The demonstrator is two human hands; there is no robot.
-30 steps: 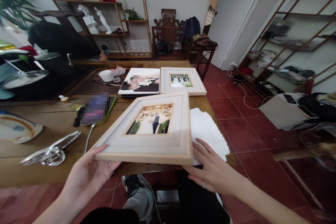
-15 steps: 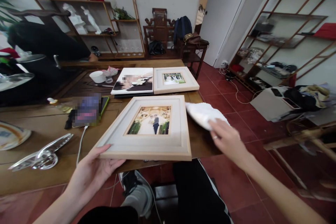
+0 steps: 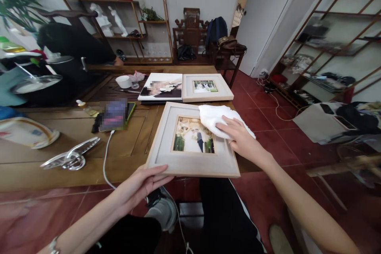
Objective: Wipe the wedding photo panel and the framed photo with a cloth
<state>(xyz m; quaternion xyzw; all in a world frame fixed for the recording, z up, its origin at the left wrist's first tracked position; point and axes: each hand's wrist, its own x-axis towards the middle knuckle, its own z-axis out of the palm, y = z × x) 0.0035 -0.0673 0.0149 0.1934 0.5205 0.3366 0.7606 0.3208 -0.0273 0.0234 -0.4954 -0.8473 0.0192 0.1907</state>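
Note:
A pale wooden picture frame [image 3: 166, 154] with a photo in its middle is tilted up at the near edge of the wooden table [image 3: 59, 143]. My left hand [image 3: 143, 184] grips the frame's near left corner from below, fingers closed on it. My right hand [image 3: 238, 137] presses a white cloth [image 3: 214, 117] onto the frame's upper right part, over the photo's corner. The cloth is bunched under my fingers.
A second framed photo [image 3: 206, 87] and a frameless print [image 3: 162, 87] lie further back. A phone [image 3: 114, 115] with a white cable, a silver ornament [image 3: 70, 158], a plate [image 3: 26, 133] and a white bowl [image 3: 123, 81] sit to the left. Shelves line both walls; red tiled floor on the right.
My right hand picked up the white cloth from the table beside the frame and brought it onto the frame's upper right. The left hand kept holding the frame.

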